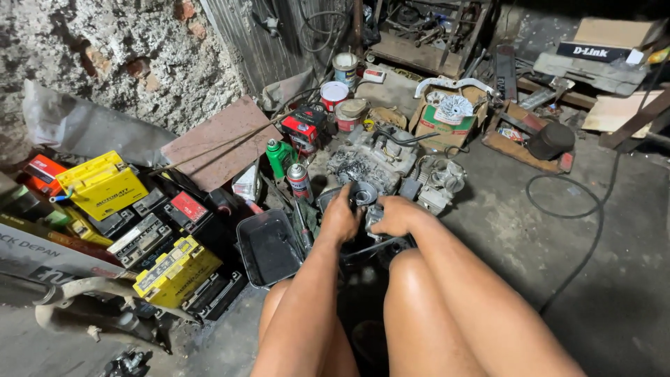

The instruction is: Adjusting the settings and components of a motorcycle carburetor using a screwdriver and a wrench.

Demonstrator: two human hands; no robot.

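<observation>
- The left hand (pixel 340 218) and right hand (pixel 394 213) close their fingers round a dark round metal engine part (pixel 364 197), held low between the knees just above the floor; its open ring faces up toward the camera, and its long axis cannot be told.
- Just left sits one black oil tray (pixel 267 249); beyond the hands lies one grimy engine block (pixel 373 159).
- Two spray cans stand near: a green can (pixel 279 156) and a red-and-white can (pixel 299 180).
- Two yellow batteries (pixel 103 183) lie left among darker ones.
- A black cable (pixel 567 209) loops across the floor on the right.
</observation>
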